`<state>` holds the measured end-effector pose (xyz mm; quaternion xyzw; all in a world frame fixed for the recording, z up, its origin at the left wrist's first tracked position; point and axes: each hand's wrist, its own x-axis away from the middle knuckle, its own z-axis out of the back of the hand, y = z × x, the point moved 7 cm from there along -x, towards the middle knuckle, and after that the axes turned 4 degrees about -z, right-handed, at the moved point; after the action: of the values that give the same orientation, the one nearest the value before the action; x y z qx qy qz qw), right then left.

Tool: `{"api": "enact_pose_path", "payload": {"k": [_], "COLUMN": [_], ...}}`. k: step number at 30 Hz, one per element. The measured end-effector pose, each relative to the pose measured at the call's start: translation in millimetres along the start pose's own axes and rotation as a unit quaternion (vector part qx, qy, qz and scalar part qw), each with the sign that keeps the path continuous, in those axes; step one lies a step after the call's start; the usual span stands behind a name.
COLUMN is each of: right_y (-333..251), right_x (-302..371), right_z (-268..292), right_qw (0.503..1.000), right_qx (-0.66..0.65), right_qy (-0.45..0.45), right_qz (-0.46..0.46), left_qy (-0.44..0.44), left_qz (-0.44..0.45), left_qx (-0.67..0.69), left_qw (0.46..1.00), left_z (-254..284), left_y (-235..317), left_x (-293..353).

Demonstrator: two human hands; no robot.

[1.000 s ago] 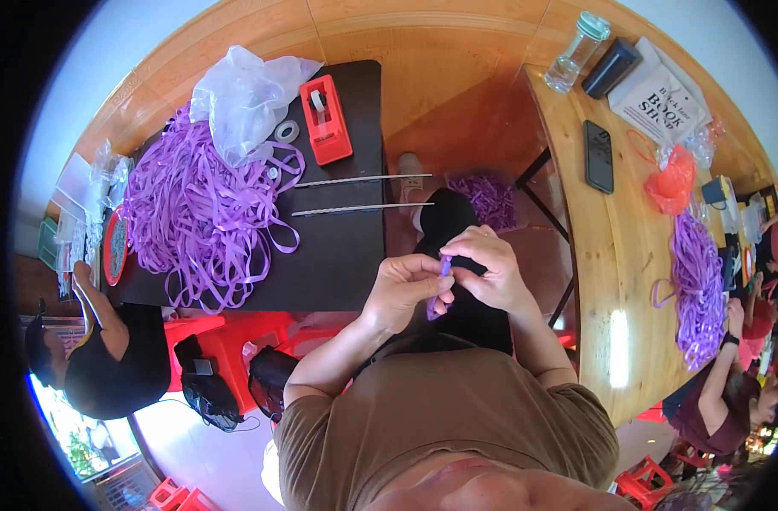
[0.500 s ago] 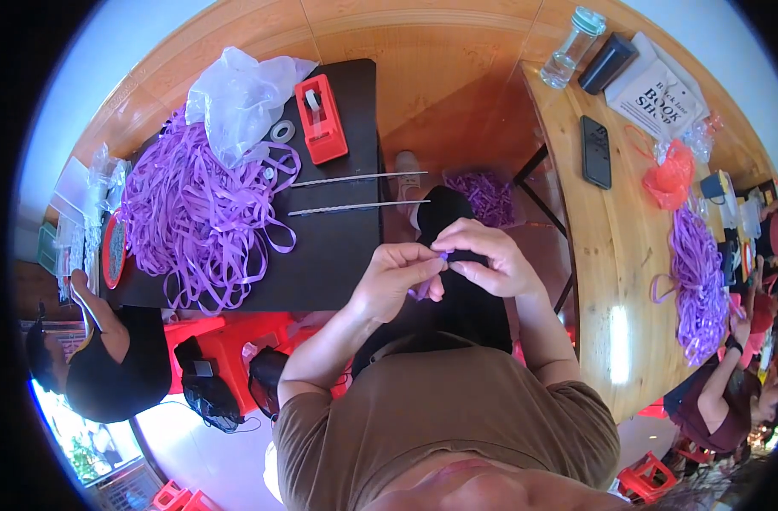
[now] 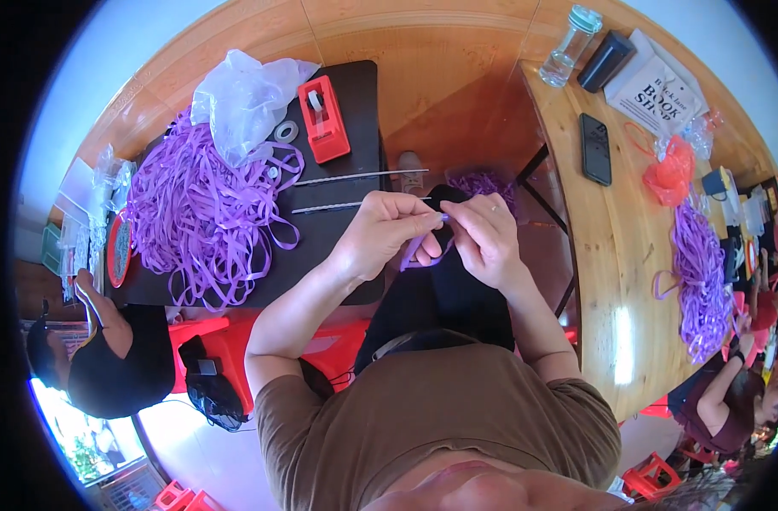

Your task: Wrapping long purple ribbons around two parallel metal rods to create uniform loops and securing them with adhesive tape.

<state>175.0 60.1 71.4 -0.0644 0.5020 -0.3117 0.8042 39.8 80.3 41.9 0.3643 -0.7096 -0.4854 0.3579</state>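
Left hand: your left hand (image 3: 380,234) is staying narrow in shape, and its thumb and finger are pinching a short purple ribbon piece (image 3: 409,255).
Right hand: your right hand (image 3: 484,234), wearing a ring, is also being narrow; its thumb and fingers are pinching the same piece, though the exact grip is being partly hidden.
Ribbon piece: it is hanging in a small loop under your fingers, in front of your body, over the gap between the two tables.
Black table: on the black table (image 3: 329,234), at your left, a big ribbon heap (image 3: 206,213) is lying, and a clear plastic bag (image 3: 240,102) is resting on its far part.
Tape: a red tape dispenser (image 3: 324,119) is standing beside the bag, and a tape roll (image 3: 286,131) is lying near it.
Rods: two thin metal rods (image 3: 363,176) are pointing out past the table edge, near your left hand.
Wooden table: on the wooden table (image 3: 610,255), at your right, a phone (image 3: 595,149), a water bottle (image 3: 559,64) and a purple ribbon bundle (image 3: 697,281) are lying or standing.
Floor: more purple pieces (image 3: 483,185) are lying below, beyond your right hand.
Other people: one person (image 3: 121,362) is sitting at far left.
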Motion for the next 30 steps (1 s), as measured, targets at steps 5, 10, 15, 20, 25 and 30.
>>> {"api": "enact_pose_path", "payload": {"k": [5,10,15,20,25,30], "right_y": [7.8,35.6,69.0,93.6,99.6,84.1], "right_x": [10.9,33.2,69.8,103.4,129.8,131.0], "right_z": [-1.1,-12.7,-32.2,-53.5,-70.6,-72.6], "right_qw": [0.997,0.991,0.977,0.937,0.865,0.609], "right_qx": [0.047,0.047,0.047,-0.083,-0.296,-0.661], "right_qy": [0.046,0.091,0.058,0.015,0.018,0.046], "right_qz": [-0.029,-0.087,-0.199,-0.338,-0.405,-0.436], "left_qy": [-0.013,-0.014,-0.022,-0.010,0.015,0.039], "left_qz": [-0.010,-0.047,-0.097,-0.149,-0.196,-0.198], "left_qx": [0.007,0.069,0.099,0.113,0.112,0.150], "left_qw": [1.000,0.996,0.990,0.982,0.974,0.968], "left_z": [-8.3,-9.8,-11.4,-7.7,10.2,59.1], "left_y": [10.9,34.3,62.7,85.9,100.6,94.7], "left_x": [0.5,4.5,14.3,19.8,15.4,-3.7]}}
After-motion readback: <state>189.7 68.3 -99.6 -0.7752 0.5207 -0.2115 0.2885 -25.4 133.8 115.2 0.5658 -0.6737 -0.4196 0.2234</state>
